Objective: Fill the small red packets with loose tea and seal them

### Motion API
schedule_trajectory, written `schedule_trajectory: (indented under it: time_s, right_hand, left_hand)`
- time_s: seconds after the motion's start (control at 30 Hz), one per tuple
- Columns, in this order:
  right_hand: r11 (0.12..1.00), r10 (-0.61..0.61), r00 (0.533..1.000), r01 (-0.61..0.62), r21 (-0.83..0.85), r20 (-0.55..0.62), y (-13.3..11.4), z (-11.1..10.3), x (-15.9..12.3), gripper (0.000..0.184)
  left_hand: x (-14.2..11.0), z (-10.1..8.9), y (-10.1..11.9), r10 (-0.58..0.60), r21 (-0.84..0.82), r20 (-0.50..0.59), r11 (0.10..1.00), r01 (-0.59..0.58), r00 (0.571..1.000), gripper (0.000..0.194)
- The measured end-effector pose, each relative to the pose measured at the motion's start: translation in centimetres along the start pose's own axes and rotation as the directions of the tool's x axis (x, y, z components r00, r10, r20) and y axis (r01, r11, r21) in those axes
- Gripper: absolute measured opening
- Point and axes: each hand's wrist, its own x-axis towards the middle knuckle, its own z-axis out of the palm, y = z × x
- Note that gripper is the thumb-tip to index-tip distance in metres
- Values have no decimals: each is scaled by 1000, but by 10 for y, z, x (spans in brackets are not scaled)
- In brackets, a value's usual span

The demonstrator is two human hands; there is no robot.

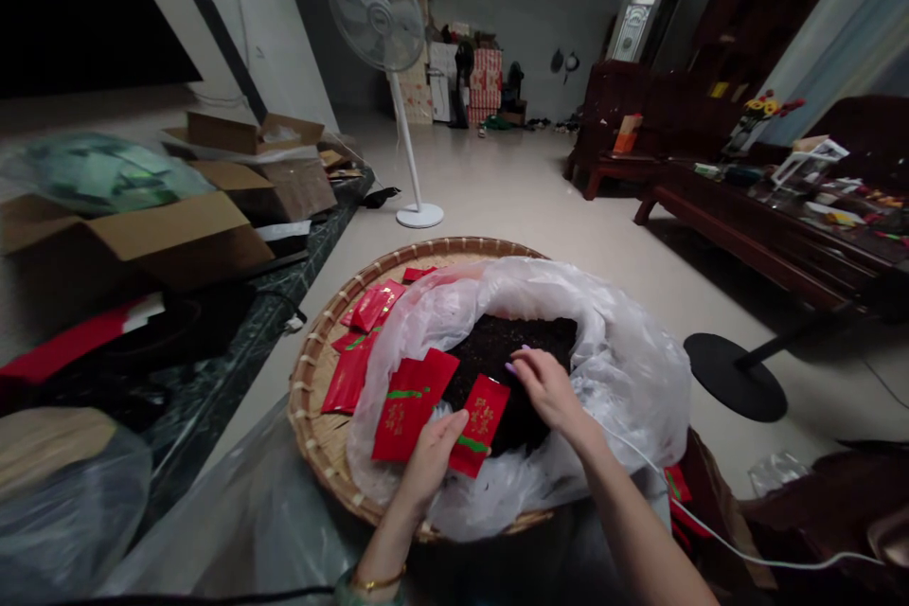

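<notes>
My left hand (435, 462) grips a small red packet (481, 421) with gold lettering, held over a clear plastic bag (625, 369) full of dark loose material (511, 346). A second red packet (412, 402) lies against the bag's near-left edge. My right hand (545, 385) reaches down into the dark material with fingers curled as if pinching some; what they hold is hidden. The bag rests in a round woven bamboo tray (316, 407). Several more red packets (362, 341) lie on the tray's left side.
Open cardboard boxes (170, 227) and a bagged green bundle (99, 172) sit on a dark counter at left. A white standing fan (390, 57) stands behind the tray. A black round stand base (735, 377) is on the floor at right, beside a dark wooden table (774, 227).
</notes>
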Motion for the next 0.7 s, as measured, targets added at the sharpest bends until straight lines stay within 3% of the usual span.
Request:
schedule_trajectory:
  time_s: [0.1,0.23,0.37,0.5,0.6,0.7]
  right_hand:
    - [989,-60,995,49,139,80,-20,20,2,18]
    - [968,-26,999,14,251,44,-24,33,1,27]
    - [909,69,990,-113,402,122,-19,27,-3,29]
    - [804,205,934,-331,495,291,-16,17,-9,30]
    - [754,328,919,-395,525,221,-17,5,-8,36]
    - [714,373,927,-316,625,43,-29,-8,-1,38]
  left_hand:
    - [0,-1,0,3,26,17,1000,-3,1000,48]
    - [1,-1,-1,0,3,35,1000,0,999,47]
    - [1,0,0,12,-7,49,1000,-12,999,48]
    - [3,2,-1,17,-16,48,1000,-17,999,49]
    - [7,2,-6,23,-44,-16,999,-23,1000,52]
    - [12,2,-12,4,-110,-58,994,-11,998,58]
